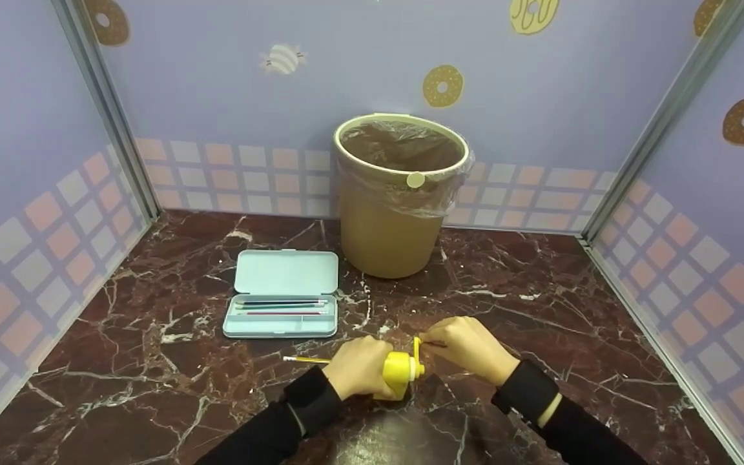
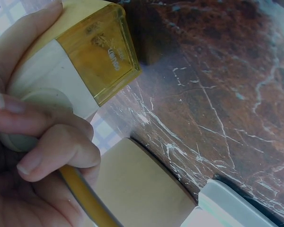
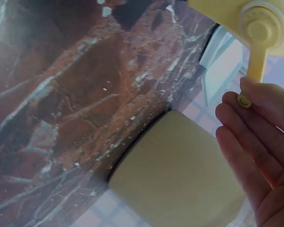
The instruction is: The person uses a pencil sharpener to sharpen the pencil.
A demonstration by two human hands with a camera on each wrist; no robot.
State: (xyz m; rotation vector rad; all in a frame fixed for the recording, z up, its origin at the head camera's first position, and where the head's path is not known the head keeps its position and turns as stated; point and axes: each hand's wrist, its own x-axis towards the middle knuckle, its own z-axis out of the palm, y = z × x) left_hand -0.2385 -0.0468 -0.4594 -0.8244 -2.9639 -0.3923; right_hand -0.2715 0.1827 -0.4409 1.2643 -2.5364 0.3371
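A yellow hand-crank pencil sharpener [image 1: 398, 372] is gripped from its left side by my left hand [image 1: 357, 367]. A yellow pencil [image 1: 307, 360] sticks out leftward past that hand; in the left wrist view its shaft [image 2: 87, 196] passes under the curled fingers. How far it goes into the sharpener is hidden. Through the sharpener's clear amber drawer [image 2: 104, 54], some dark bits show. My right hand [image 1: 465, 345] pinches the end of the crank handle [image 3: 257, 66] between thumb and fingers. The crank stands on the sharpener's right face, pointing away from me in the head view.
An open light-blue pencil case [image 1: 285, 328] lies at the left behind the left hand, with several pencils in its tray and its lid folded back. A tan bin [image 1: 391, 239] with a plastic liner stands behind both hands. Patterned panels wall in the dark marbled tabletop [image 1: 152, 381].
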